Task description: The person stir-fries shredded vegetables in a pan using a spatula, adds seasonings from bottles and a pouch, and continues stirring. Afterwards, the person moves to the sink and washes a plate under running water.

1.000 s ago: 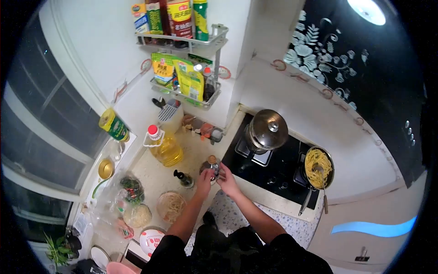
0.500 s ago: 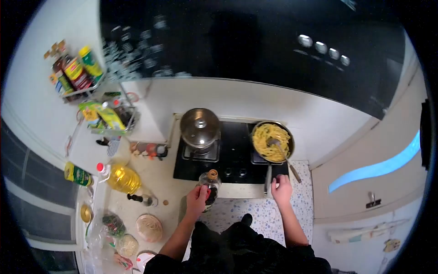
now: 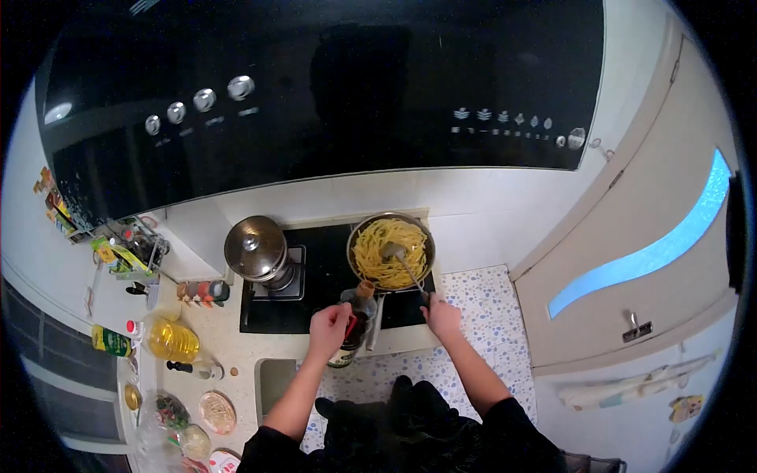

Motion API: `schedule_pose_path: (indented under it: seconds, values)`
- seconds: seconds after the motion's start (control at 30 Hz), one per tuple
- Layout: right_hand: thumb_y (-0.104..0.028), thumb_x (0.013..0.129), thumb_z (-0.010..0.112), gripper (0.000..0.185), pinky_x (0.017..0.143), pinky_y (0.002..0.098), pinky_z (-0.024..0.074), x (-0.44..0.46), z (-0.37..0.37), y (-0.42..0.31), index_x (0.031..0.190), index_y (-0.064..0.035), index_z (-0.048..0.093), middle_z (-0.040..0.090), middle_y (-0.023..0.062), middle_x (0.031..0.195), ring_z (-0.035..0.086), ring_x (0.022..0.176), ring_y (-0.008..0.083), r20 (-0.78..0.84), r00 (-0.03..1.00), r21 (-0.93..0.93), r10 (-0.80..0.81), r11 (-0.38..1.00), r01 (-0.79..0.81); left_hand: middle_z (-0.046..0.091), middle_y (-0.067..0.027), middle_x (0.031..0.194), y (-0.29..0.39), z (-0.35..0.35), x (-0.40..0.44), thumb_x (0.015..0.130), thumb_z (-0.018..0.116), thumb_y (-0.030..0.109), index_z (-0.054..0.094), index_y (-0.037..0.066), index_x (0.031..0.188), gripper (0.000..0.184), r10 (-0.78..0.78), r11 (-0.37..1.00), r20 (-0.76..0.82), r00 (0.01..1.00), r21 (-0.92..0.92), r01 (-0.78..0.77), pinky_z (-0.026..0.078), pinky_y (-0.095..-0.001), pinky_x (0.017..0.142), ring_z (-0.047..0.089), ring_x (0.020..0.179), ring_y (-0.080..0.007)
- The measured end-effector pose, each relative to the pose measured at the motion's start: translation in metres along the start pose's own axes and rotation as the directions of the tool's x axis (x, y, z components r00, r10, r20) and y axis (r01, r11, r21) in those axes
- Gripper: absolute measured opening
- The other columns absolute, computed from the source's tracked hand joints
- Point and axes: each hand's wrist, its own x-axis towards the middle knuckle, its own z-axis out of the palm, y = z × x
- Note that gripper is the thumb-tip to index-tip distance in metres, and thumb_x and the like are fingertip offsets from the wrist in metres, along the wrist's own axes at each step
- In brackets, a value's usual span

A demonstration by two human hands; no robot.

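Note:
My left hand (image 3: 330, 329) is closed around a clear bottle of dark liquid (image 3: 344, 355) with a brownish neck. A bit of red shows beside the fingers; whether it belongs to the bottle I cannot tell. The bottle stands slightly tilted at the stove's front edge, its top close to the frying pan. My right hand (image 3: 442, 317) grips the dark handle end of a spatula (image 3: 409, 269), whose blade rests among yellow strips, like noodles or shredded potato (image 3: 382, 244). These lie in the round frying pan (image 3: 430, 240) on the right burner. The pan's handle (image 3: 375, 323) points toward me, near the bottle.
A lidded pot (image 3: 256, 248) sits on the left burner of the black stove (image 3: 315, 244). Left on the counter are an oil jug (image 3: 172, 340), spice jars (image 3: 203, 292) and a plate of pale shreds (image 3: 218, 412). A black range hood (image 3: 355, 102) hangs overhead.
My right hand has gone from beside the pan's handle to the spatula and taken hold of it. The bottle has come nearer the pan. The view has turned to the right.

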Motion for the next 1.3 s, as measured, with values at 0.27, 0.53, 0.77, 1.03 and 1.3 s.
schedule_pose_path:
  seconds: [0.27, 0.53, 0.77, 1.03, 1.3]
  values:
    - [-0.036, 0.100, 0.056, 0.033, 0.037, 0.0314, 0.0380, 0.005, -0.024, 0.025, 0.101, -0.0040, 0.062, 0.056, 0.0059, 0.060, 0.052, 0.044, 0.0164, 0.475, 0.876, 0.857, -0.079, 0.269, -0.440, 0.057, -0.0156, 0.057, 0.020, 0.025, 0.048, 0.094, 0.064, 0.042, 0.066, 0.001, 0.070, 0.048, -0.032, 0.954, -0.048, 0.998, 0.296, 0.045, 0.043, -0.0364, 0.053, 0.054, 0.051, -0.0267]
    - [-0.037, 0.102, 0.050, 0.036, 0.036, 0.0253, 0.0279, -0.019, -0.081, 0.026, 0.110, -0.0027, 0.060, 0.048, 0.0006, 0.057, 0.036, 0.037, 0.0117, 0.673, 0.668, 0.569, -0.318, -0.354, -0.742, 0.055, -0.0121, 0.052, 0.025, 0.024, 0.094, 0.093, 0.062, 0.050, 0.067, 0.002, 0.067, 0.055, -0.030, 0.850, 0.010, 0.999, 0.527, 0.020, 0.043, -0.0375, 0.053, 0.052, 0.049, -0.0243]
    - [-0.038, 0.102, 0.048, 0.038, 0.036, 0.0245, 0.0301, -0.028, -0.075, 0.029, 0.115, -0.0030, 0.058, 0.048, 0.0002, 0.058, 0.036, 0.037, 0.0118, 0.656, 0.615, 0.443, -0.437, -0.437, -0.783, 0.062, -0.0169, 0.059, 0.016, 0.028, 0.123, 0.090, 0.061, 0.056, 0.070, 0.004, 0.069, 0.057, -0.041, 0.765, 0.053, 0.998, 0.644, -0.003, 0.049, -0.0423, 0.058, 0.063, 0.058, -0.0339]
    - [-0.037, 0.102, 0.049, 0.038, 0.036, 0.0222, 0.0315, -0.030, -0.076, 0.029, 0.118, -0.0026, 0.057, 0.048, -0.0004, 0.059, 0.037, 0.038, 0.0103, 0.637, 0.617, 0.418, -0.463, -0.466, -0.780, 0.065, -0.0190, 0.065, 0.018, 0.033, 0.141, 0.088, 0.060, 0.060, 0.073, 0.004, 0.072, 0.060, -0.107, 0.664, 0.101, 0.989, 0.747, -0.005, 0.052, -0.0444, 0.063, 0.065, 0.065, -0.0371]
    - [-0.038, 0.104, 0.044, 0.038, 0.036, 0.0228, 0.0292, -0.033, -0.086, 0.025, 0.114, -0.0036, 0.059, 0.046, -0.0017, 0.060, 0.034, 0.039, 0.0096, 0.634, 0.620, 0.441, -0.462, -0.443, -0.781, 0.066, -0.0183, 0.066, 0.018, 0.036, 0.150, 0.088, 0.059, 0.062, 0.074, 0.005, 0.074, 0.061, -0.115, 0.621, 0.107, 0.988, 0.783, -0.013, 0.053, -0.0447, 0.065, 0.066, 0.068, -0.0363]
